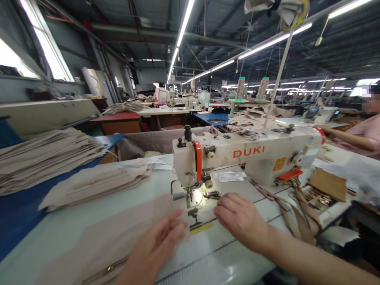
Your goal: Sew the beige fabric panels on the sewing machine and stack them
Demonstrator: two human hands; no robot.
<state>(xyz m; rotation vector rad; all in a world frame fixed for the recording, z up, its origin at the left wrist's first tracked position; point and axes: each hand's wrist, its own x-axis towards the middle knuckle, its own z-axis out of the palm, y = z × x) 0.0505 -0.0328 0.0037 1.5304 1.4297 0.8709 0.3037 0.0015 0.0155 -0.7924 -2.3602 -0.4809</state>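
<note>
My left hand (162, 241) is blurred over a beige fabric panel (127, 223), at the panel's right side. Its fingers are bent toward the needle area, but whether they grip the cloth is unclear. A zipper (109, 269) with a gold-coloured pull lies on the near part of this panel. My right hand (240, 217) is closed, fingers curled, on the bed right of the needle plate (196, 197). By its fingertips lies a small dark metal piece (212, 194); what the fingers hold is hidden. Both hands are in front of a white sewing machine (219, 152) marked DUKI.
Left are more zippered beige panels (101, 182) and a tall stack of cut fabric (44, 154) on a blue surface. Right are beige straps (292, 209), a cardboard piece (328, 183) and a box of metal parts (322, 198). A co-worker's arm (350, 136) reaches in behind.
</note>
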